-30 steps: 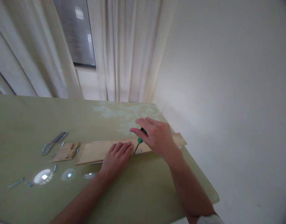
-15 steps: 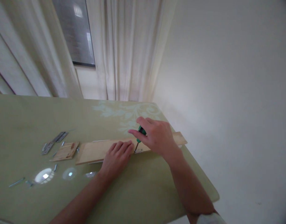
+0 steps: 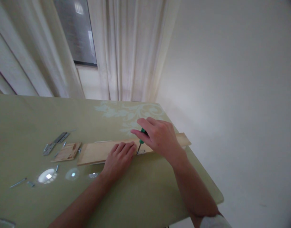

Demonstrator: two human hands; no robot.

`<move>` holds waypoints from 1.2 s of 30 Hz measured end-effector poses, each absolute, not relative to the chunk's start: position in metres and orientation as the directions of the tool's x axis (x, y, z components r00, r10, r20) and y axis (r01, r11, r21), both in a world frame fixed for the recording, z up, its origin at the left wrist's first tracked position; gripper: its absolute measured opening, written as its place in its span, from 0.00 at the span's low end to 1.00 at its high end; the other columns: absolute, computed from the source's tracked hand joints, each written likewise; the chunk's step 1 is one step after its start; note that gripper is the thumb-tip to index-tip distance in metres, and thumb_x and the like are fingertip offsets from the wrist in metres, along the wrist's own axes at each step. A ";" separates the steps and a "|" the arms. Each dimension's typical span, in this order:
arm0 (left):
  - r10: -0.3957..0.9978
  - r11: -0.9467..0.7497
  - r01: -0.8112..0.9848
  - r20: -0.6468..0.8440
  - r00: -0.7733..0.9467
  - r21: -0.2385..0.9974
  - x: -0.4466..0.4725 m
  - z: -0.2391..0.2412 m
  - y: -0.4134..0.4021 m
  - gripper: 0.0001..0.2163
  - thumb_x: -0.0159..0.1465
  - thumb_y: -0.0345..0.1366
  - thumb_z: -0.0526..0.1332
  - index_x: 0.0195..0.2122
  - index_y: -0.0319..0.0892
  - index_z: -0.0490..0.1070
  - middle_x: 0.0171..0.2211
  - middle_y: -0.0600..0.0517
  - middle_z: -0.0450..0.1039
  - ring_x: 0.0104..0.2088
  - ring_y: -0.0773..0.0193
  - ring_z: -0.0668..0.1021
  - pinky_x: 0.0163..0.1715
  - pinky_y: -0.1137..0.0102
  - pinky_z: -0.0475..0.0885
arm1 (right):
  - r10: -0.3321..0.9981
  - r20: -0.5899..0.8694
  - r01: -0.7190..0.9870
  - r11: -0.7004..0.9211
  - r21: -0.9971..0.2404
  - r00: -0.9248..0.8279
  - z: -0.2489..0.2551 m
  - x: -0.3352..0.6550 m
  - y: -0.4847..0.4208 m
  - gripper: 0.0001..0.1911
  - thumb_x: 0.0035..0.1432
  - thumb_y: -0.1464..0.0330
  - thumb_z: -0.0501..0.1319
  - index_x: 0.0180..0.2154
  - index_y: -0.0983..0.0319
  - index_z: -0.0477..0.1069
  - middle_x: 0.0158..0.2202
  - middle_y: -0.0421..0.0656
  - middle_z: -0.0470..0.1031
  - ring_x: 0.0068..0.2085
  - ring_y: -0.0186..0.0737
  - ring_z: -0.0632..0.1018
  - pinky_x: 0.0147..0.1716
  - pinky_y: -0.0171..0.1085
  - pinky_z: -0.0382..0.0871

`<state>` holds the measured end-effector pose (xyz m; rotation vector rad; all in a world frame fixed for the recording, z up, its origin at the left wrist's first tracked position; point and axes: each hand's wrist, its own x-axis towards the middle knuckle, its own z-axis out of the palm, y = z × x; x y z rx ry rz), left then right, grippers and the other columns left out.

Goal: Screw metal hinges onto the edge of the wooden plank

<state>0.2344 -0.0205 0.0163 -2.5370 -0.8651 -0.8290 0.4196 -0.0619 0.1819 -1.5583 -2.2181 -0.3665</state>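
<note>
Pale curtains (image 3: 136, 47) are seen beyond the far edge of a green table (image 3: 136, 196). On this surface, 1 long wooden board (image 3: 94, 152) is laid, its right end reaching the right edge. Its top is covered by the left hand (image 3: 120, 156), though whether it is gripped cannot be told. A green-handled screwdriver (image 3: 141, 140) is grasped in the right hand (image 3: 161, 139), its tip set at a small metal plate (image 3: 142, 151) along the board's near edge. Past the board's left end, 1 small wooden piece (image 3: 66, 152) and metal hinges (image 3: 60, 137) are scattered.
</note>
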 end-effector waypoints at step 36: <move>0.432 -0.765 0.632 0.629 0.646 -0.124 0.234 0.019 -0.022 0.07 0.71 0.31 0.63 0.48 0.42 0.77 0.47 0.47 0.82 0.44 0.53 0.77 0.44 0.58 0.70 | 0.806 0.414 0.794 0.550 -0.258 -0.424 0.191 0.426 -0.071 0.21 0.71 0.69 0.55 0.64 0.60 0.65 0.58 0.48 0.76 0.56 0.44 0.76 0.53 0.41 0.70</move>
